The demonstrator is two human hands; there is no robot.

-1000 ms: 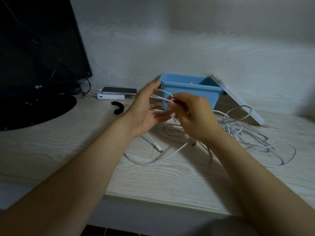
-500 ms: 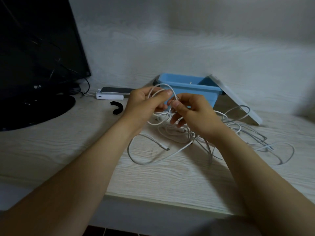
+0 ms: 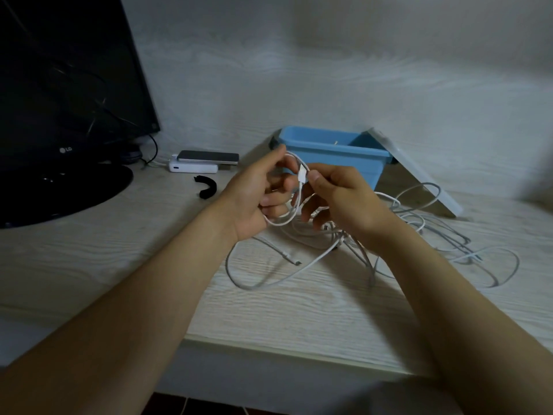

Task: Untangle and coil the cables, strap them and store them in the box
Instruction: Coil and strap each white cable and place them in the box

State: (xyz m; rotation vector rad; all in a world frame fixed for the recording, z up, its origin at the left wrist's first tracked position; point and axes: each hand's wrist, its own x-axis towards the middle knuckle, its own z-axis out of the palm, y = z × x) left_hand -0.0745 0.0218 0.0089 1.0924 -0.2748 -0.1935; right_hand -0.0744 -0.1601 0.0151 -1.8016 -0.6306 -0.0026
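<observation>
A tangle of white cables (image 3: 404, 235) lies on the pale wooden desk (image 3: 119, 250), in front of an open blue box (image 3: 329, 151). My left hand (image 3: 254, 199) holds a small coil of white cable looped around its fingers. My right hand (image 3: 344, 199) pinches the white plug end (image 3: 302, 175) of that cable against the coil. Loose loops trail from both hands down to the desk. A black strap (image 3: 205, 187) lies curled on the desk, left of my hands.
A black monitor (image 3: 65, 85) on a round stand (image 3: 59, 190) fills the left. A white power bank (image 3: 193, 168) with a phone (image 3: 209, 157) on top lies behind the strap. The box's white lid (image 3: 419, 175) leans against its right side. The desk's front edge runs below my forearms.
My left hand has closed from an open palm onto the cable coil. My right hand has brought the plug end up to the coil. The loose loops on the desk have shifted slightly.
</observation>
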